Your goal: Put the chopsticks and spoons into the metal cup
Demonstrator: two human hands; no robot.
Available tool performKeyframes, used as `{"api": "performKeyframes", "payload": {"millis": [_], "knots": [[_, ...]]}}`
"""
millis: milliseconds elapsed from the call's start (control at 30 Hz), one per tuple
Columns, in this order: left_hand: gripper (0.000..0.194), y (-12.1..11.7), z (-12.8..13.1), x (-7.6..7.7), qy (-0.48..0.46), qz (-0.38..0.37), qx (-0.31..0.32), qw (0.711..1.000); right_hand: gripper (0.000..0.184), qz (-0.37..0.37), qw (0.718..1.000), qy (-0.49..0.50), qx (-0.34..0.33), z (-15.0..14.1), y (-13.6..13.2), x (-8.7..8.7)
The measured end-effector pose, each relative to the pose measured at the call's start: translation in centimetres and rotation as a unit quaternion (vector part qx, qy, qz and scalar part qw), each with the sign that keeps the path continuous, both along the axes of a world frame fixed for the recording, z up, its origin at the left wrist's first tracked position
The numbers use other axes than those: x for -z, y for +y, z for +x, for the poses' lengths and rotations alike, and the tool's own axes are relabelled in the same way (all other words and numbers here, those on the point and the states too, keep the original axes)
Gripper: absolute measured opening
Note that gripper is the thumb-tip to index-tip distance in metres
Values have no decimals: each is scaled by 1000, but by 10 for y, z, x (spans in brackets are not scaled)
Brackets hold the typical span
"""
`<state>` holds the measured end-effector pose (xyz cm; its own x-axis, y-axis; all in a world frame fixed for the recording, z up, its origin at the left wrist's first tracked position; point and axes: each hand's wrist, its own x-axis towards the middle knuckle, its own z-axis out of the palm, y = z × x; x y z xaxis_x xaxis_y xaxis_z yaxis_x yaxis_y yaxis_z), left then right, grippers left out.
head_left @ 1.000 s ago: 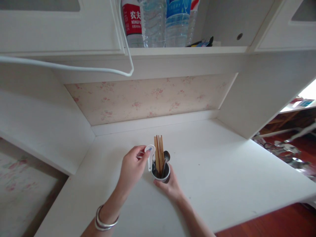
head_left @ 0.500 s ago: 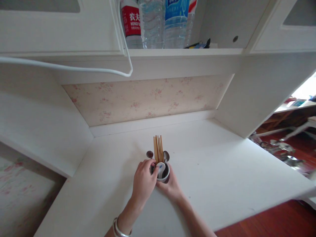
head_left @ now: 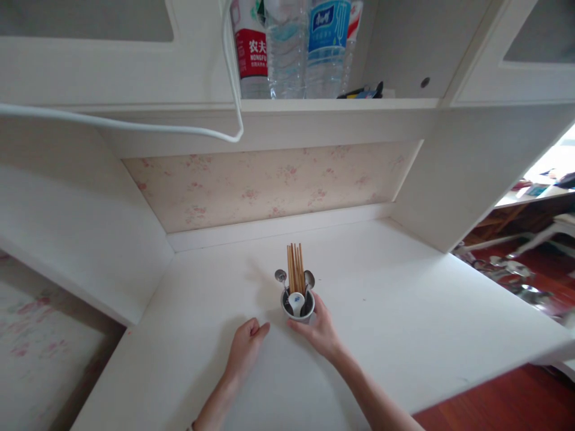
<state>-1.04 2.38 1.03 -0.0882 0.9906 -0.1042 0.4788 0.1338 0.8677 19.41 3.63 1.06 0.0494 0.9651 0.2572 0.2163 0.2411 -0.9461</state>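
A small white cup [head_left: 300, 319] stands on the white desktop. Several wooden chopsticks [head_left: 295, 266] rise from its back. A metal spoon [head_left: 309, 279] leans out at the right and another metal spoon [head_left: 280, 276] at the left. At the front sits a white ceramic spoon [head_left: 296, 302] with a small blue mark. My right hand [head_left: 320, 331] is wrapped round the cup's right and near side. Left of the cup and apart from it, my left hand [head_left: 248, 347] rests curled with nothing visible in it.
Overhead, an open cupboard shelf [head_left: 341, 105] holds several plastic bottles [head_left: 287, 54]. A white cable [head_left: 171, 127] hangs in front at the left. Side panels [head_left: 476, 161] flank the desktop [head_left: 395, 311], and a floral wall panel [head_left: 269, 182] backs it.
My left hand has let go of the ceramic spoon and drawn back to the left, closing up. The right hand stays on the cup. The view has tipped slightly upward.
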Motion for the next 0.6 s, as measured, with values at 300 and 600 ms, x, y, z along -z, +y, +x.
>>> {"api": "performKeyframes", "payload": {"millis": [300, 600], "knots": [[43, -8, -6, 16, 1, 14, 53, 998, 72, -25, 993, 48, 104, 69, 79, -2], [43, -7, -6, 19, 11, 27, 58, 998, 68, -39, 967, -24, 249, 135, 121, -2]]}}
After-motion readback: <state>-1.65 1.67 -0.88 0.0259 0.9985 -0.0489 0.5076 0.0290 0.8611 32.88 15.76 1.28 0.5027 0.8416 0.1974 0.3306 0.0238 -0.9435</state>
